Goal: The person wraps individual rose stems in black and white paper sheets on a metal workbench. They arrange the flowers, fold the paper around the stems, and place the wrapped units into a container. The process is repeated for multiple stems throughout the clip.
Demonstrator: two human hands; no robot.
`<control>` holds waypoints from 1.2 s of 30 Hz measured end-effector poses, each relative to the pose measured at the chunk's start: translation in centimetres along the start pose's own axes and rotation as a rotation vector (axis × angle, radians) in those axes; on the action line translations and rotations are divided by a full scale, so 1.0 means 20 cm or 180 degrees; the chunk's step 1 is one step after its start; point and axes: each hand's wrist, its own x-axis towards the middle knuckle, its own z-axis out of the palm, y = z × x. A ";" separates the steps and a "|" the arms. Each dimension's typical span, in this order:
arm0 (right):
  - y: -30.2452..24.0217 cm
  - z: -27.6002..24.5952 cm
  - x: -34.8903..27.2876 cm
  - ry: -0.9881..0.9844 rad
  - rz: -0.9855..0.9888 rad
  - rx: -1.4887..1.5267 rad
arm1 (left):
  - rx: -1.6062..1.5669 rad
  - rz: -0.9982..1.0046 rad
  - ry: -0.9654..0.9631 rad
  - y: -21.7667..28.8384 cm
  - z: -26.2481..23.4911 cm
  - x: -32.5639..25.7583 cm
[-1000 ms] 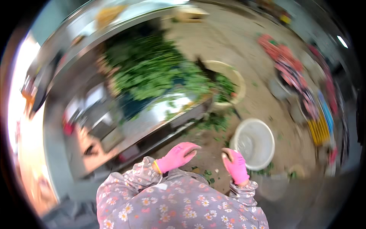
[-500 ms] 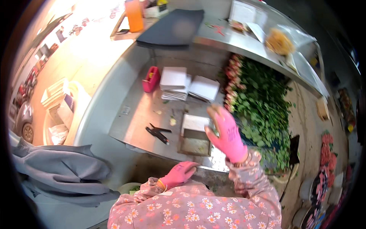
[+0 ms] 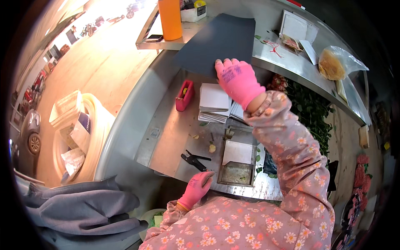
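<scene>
One closed right grip [image 3: 238, 80] — holding dark sheet [image 3: 221, 39] by edge.

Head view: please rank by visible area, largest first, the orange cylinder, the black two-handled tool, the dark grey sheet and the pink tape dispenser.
1. Dark grey sheet
2. Orange cylinder, cut off at top
3. Pink tape dispenser
4. Black two-handled tool

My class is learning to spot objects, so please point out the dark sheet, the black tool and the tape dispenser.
Dark sheet [image 3: 221, 41]: head view, the middle of its flat face.
Black tool [image 3: 195, 161]: head view, the middle of its body.
Tape dispenser [image 3: 184, 100]: head view, its pink body.
</scene>
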 end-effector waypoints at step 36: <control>0.70 2.40 -0.93 -0.1814 0.2745 0.3706 | -0.0684 -0.1095 -0.3886 -0.28 0.71 0.92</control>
